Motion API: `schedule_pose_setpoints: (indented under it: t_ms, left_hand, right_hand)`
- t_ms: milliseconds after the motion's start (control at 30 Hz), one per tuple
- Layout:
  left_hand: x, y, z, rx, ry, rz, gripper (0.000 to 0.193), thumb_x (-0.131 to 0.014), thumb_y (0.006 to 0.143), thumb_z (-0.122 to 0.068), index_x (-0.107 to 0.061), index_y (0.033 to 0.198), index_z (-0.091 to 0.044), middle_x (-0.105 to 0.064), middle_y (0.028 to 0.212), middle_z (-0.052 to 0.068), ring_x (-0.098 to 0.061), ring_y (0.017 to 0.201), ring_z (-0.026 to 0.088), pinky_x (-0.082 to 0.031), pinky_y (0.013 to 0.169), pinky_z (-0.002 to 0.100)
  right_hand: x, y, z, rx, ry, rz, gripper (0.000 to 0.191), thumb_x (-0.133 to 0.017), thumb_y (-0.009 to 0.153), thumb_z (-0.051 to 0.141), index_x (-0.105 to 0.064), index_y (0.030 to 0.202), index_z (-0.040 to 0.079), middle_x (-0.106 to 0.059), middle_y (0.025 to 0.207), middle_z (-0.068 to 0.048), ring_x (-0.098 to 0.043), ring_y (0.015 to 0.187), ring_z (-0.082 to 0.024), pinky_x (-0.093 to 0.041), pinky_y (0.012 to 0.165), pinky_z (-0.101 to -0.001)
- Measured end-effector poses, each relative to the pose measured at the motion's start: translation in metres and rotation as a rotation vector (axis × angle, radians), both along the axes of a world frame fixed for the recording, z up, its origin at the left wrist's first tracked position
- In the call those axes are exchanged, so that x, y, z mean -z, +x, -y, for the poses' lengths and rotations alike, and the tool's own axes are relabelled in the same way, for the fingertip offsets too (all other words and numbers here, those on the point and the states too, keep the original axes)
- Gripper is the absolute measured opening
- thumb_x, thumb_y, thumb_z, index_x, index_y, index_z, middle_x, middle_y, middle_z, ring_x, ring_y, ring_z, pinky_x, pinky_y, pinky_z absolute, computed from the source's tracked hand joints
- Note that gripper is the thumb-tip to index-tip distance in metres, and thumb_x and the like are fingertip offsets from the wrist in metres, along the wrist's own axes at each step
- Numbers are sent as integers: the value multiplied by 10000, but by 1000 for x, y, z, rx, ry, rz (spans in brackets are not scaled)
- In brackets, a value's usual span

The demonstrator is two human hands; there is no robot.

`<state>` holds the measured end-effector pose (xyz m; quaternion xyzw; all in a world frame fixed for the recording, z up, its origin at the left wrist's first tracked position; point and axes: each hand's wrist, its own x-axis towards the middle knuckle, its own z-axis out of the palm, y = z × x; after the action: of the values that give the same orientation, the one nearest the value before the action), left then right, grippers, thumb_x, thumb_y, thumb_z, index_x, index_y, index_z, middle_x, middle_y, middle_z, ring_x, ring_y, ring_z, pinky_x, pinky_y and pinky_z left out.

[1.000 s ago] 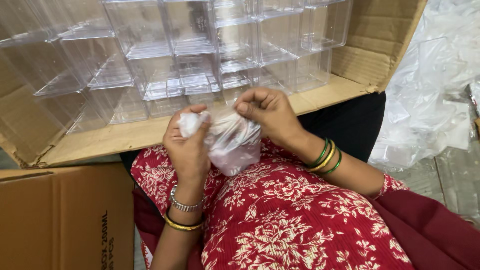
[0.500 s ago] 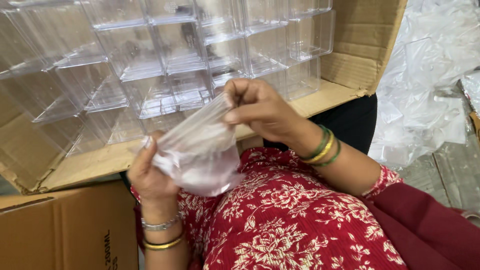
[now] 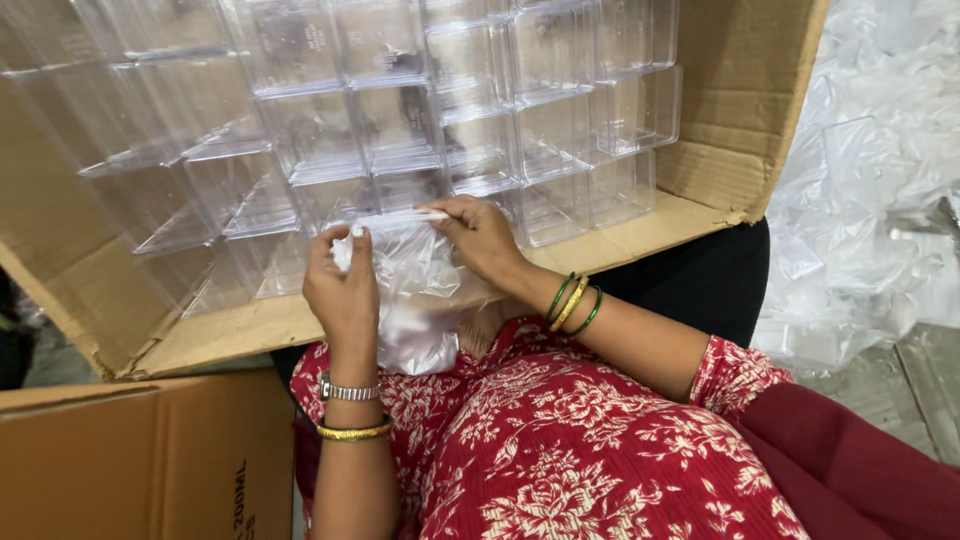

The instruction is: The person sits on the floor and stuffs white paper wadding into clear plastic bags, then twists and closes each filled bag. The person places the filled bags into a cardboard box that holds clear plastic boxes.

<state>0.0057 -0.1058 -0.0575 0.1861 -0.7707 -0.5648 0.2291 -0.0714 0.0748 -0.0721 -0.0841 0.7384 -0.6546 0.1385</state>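
I've got the clear plastic bag [image 3: 415, 290] pinched between my left hand [image 3: 343, 290] and right hand [image 3: 482, 238], just short of the clear boxes [image 3: 420, 130] in the carton [image 3: 735, 120]. Opening its mouth, I'd say; next needs thumbs parting the film.

Red floral dress [image 3: 560, 450] (bangles [image 3: 572, 303], watch [image 3: 348, 390]).

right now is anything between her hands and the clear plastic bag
Nothing visible. The left hand and right hand both already grip the clear plastic bag directly, held up in front of the open cardboard box of clear plastic containers.
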Motion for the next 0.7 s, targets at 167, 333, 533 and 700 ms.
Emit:
schedule_pose_setpoints:
  t_ms: [167, 333, 533, 700]
  left_hand:
    - [-10, 0, 2, 82, 411, -43, 212, -743, 988, -232, -665, 1061, -49, -565, 744, -76, -418, 590, 11, -323, 505, 201]
    - [-23, 6, 5, 111, 599, 169, 235, -706, 930, -241, -734, 1147, -155, -527, 624, -70, -429, 453, 18, -326, 384, 202]
    - [-26, 10, -10, 137, 739, 33, 135, -728, 930, -184, -691, 937, -55, -572, 637, -31, -458, 438, 44, -322, 363, 220]
    - [-20, 23, -27, 126, 685, 175, 114, -744, 913, -150, -699, 933, -47, -605, 627, -17, -474, 423, 56, -340, 357, 225]
  right_hand:
    - [-1, 7, -11, -23, -59, -96, 217, -660, 983, 55, -770, 1168, 87, -654, 1021, -4, -604, 805, -53, -540, 708, -220]
    - [-11, 17, -17, 42, -99, -286, 218, -672, 980, 15, -775, 1162, 72, -718, 1046, -12, -634, 897, -61, -534, 794, -205]
    - [-1, 17, -26, 112, -192, -96, 198, -695, 967, 17, -775, 1146, 43, -743, 955, -17, -620, 810, -58, -530, 734, -202]
    - [18, 19, -33, 51, -268, -92, 162, -627, 1009, 11, -712, 1147, 10, -729, 1022, -21, -659, 903, -66, -559, 808, -225]
